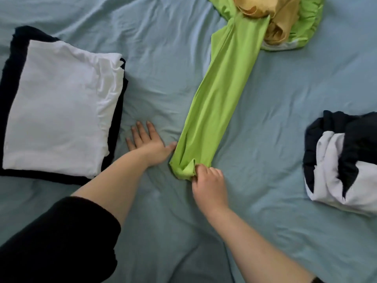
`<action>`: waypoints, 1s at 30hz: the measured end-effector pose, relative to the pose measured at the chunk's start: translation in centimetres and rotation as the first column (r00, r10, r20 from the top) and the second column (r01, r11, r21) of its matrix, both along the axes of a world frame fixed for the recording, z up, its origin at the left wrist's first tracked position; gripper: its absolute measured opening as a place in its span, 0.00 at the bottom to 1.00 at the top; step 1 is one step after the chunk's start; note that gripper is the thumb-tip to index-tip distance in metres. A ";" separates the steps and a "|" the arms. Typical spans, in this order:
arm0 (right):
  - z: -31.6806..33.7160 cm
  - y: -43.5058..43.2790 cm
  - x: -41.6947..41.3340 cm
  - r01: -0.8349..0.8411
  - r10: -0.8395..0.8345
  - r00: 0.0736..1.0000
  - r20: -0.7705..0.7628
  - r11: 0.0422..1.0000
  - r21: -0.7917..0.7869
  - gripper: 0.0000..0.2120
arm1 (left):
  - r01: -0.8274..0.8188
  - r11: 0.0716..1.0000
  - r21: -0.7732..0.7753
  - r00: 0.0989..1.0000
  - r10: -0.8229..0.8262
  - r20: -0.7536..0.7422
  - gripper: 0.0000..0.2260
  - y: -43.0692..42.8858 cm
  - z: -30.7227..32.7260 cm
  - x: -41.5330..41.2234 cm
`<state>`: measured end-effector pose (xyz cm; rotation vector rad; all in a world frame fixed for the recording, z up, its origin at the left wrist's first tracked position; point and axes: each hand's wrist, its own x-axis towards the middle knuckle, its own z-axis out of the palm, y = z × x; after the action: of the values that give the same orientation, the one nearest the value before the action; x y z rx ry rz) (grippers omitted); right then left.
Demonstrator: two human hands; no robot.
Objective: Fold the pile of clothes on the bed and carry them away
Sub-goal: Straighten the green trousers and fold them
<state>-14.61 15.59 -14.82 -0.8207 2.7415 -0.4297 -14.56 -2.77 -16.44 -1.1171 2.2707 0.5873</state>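
Head view: right hand (pixel 208 184) pinches the green garment (pixel 220 94) at its near end; left hand (pixel 146 144) lies flat alongside. Best pulled clear of the tan garment (pixel 263 9), seemingly atop its far end, before spreading.

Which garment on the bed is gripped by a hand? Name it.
The lime-green garment, stretched out long: the right hand pinches its near end. The folded white top, tan cloth and dark-and-white bundle lie ungripped.
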 end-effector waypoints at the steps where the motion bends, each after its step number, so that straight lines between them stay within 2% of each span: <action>1: 0.4 0.6 1.2 0.008 -0.008 0.999 0.039 1.000 0.002 0.09 | -0.037 0.998 0.053 0.998 0.039 -0.043 0.41 0.1 0.8 -0.3; 2: 0.8 1.3 2.4 0.017 -0.016 0.996 0.084 1.000 -0.008 0.08 | -0.052 0.993 0.109 0.993 0.063 -0.102 0.38 0.5 1.6 -0.7; 4: 1.6 2.5 4.6 0.035 -0.023 0.977 0.213 0.998 -0.052 0.04 | 0.068 0.976 0.209 0.965 -0.012 -0.261 0.35 3.2 3.4 -0.8; 6: 2.3 4.3 6.2 0.090 -0.051 0.894 0.446 0.994 -0.067 0.07 | 0.219 0.936 0.274 0.931 -0.117 -0.346 0.34 6.9 4.3 0.3; 7: 2.7 5.4 6.5 0.125 -0.059 0.836 0.545 0.989 -0.083 0.10 | 0.239 0.927 0.289 0.927 -0.130 -0.351 0.33 8.4 4.4 1.0; 10: 4.4 9.3 5.8 0.306 -0.115 0.725 0.679 0.937 -0.167 0.11 | 0.086 0.933 0.349 0.937 0.043 -0.347 0.25 10.2 5.2 2.2; 12: 5.8 11.3 3.8 0.569 -0.291 0.673 0.680 0.791 -0.225 0.12 | 0.023 0.919 0.394 0.936 0.118 -0.330 0.20 10.7 6.8 2.6; 14: 6.7 11.6 1.1 0.766 -0.440 0.540 0.717 0.610 -0.203 0.12 | 0.061 0.906 0.418 0.953 0.072 -0.294 0.17 11.6 8.5 3.5; 17: 7.5 9.3 -2.9 0.889 -0.359 0.276 0.892 0.448 -0.095 0.27 | 0.160 0.828 0.538 0.976 -0.050 -0.214 0.15 14.0 10.4 5.9; 19: 7.9 7.4 -4.0 0.935 -0.266 0.159 0.951 0.351 -0.059 0.31 | 0.151 0.752 0.642 0.986 -0.067 -0.153 0.15 15.5 11.1 8.0; 21: 8.4 6.1 -3.9 0.917 -0.261 0.167 0.951 0.396 -0.052 0.23 | 0.073 0.698 0.712 0.991 0.027 -0.128 0.14 16.2 11.7 9.7; 23: 9.1 5.9 -2.8 0.866 -0.315 0.263 0.912 0.493 -0.079 0.17 | -0.075 0.680 0.729 0.956 0.256 -0.141 0.12 16.2 12.5 10.8; 24: 9.4 6.2 -2.3 0.836 -0.330 0.318 0.889 0.540 -0.099 0.15 | -0.177 0.656 0.733 0.910 0.392 -0.132 0.12 16.0 12.9 11.0; 25: 9.8 6.6 -1.5 0.804 -0.324 0.364 0.873 0.582 -0.119 0.15 | -0.268 0.608 0.747 0.854 0.509 -0.107 0.17 15.9 13.2 11.1; 27: 11.0 7.8 0.2 0.724 -0.249 0.422 0.872 0.671 -0.158 0.16 | -0.334 0.550 0.766 0.789 0.608 -0.093 0.31 15.7 13.8 10.3; 30: 12.4 9.9 3.3 0.558 -0.153 0.414 0.897 0.822 -0.117 0.15 | -0.339 0.572 0.747 0.740 0.653 -0.163 0.44 16.0 14.4 7.9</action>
<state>-11.26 25.52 -2.43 0.0565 1.8004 -1.1690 -6.71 13.23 -2.07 -1.3169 1.6900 1.9088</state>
